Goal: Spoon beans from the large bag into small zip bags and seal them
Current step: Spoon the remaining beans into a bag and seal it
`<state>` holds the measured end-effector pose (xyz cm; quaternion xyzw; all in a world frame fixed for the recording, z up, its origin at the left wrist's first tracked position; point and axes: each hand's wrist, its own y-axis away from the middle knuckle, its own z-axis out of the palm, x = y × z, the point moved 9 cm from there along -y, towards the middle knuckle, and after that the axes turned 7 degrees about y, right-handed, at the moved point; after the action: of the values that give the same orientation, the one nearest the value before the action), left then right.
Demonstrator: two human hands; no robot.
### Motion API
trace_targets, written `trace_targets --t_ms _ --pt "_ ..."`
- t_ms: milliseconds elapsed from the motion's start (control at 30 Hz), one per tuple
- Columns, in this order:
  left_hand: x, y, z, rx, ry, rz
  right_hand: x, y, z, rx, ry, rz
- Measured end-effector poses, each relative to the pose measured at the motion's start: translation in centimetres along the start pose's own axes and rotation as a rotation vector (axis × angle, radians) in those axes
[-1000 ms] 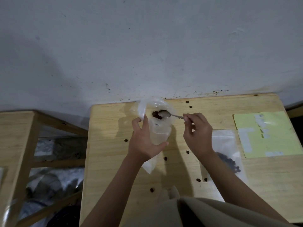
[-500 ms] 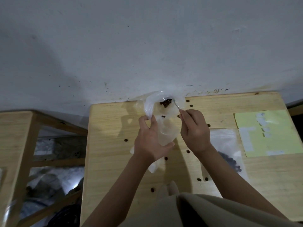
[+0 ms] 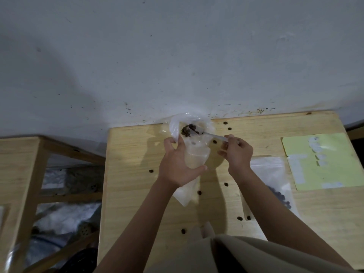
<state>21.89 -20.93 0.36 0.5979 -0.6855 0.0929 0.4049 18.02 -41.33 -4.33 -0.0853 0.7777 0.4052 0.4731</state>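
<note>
Since a second ago the spoon (image 3: 211, 134) has tipped into the bag (image 3: 194, 152), dropping beans (image 3: 188, 130) at its mouth. One surface (image 3: 136, 154) carries two bags, about ten stray beans. Left hand (image 3: 177, 164) grips the raised bag; right hand (image 3: 237, 151) pinches the spoon handle.

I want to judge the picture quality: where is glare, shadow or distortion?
Head view: dim light; the hands, left hand and right hand, cast soft shadows on the table. White glare covers the yellow sheet. The wide lens bends the table's edges. The beans look slightly blurred.
</note>
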Motion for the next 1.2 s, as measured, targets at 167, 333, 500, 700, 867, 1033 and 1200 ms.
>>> trace_targets --t_ms 167,333,500,700,867,1033,1200 --pt "0.2 0.1 -0.6 -0.011 0.060 0.001 1.8 0.1 1.2 -0.091 -0.151 0.129" --pt "0.0 0.3 -1.6 0.024 0.025 -0.020 1.7 -0.1 0.4 -0.017 -0.222 0.154" --pt "-0.5 0.3 -2.2 0.031 -0.029 -0.056 0.7 -0.3 -0.8 -0.006 -0.198 0.065" --pt "-1.0 0.2 -2.2 0.030 -0.054 -0.062 0.6 -0.6 -2.1 -0.027 -0.234 0.054" --pt "-1.6 0.3 -2.0 -0.008 -0.094 -0.054 1.2 -0.7 -3.0 -0.023 -0.281 0.113" --pt "-1.8 0.4 -1.5 -0.062 -0.107 -0.042 0.8 -0.3 -3.1 -0.051 -0.249 0.058" --pt "-2.0 0.2 -1.1 -0.057 -0.065 -0.052 -1.1 0.4 -2.7 -0.094 -0.140 -0.080"
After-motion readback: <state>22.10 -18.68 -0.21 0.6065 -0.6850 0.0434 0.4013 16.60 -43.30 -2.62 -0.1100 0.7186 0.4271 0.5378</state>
